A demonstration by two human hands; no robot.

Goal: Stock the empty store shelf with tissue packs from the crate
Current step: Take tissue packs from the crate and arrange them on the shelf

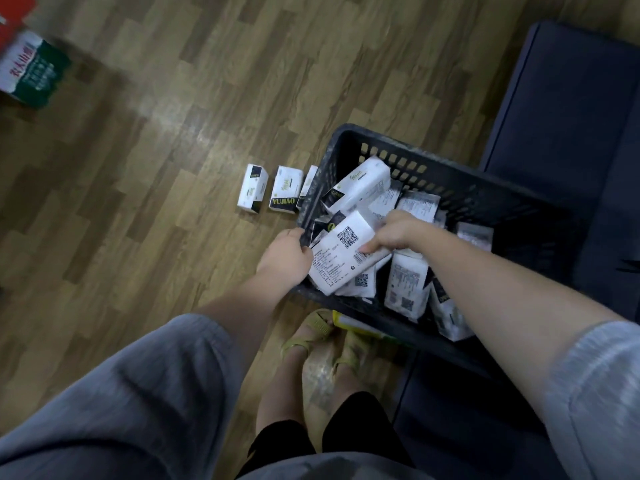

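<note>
A black plastic crate (433, 168) stands on the floor at the right, holding several white tissue packs. One pack (337, 252) with a QR code lies tilted near the crate's left wall. My left hand (285, 258) grips that pack's lower left end over the crate's rim. My right hand (394, 232) reaches in from the right and holds the pack's upper right edge with curled fingers. Another white and black pack (356, 187) leans against the crate's far left corner. The shelf is out of view.
Three tissue packs (252, 188) stand on the wooden floor just left of the crate. A dark blue bench or cabinet (568, 98) sits behind and right of the crate. A red and green carton (29, 71) lies at the top left. My sandalled feet (311, 337) are beside the crate's near wall.
</note>
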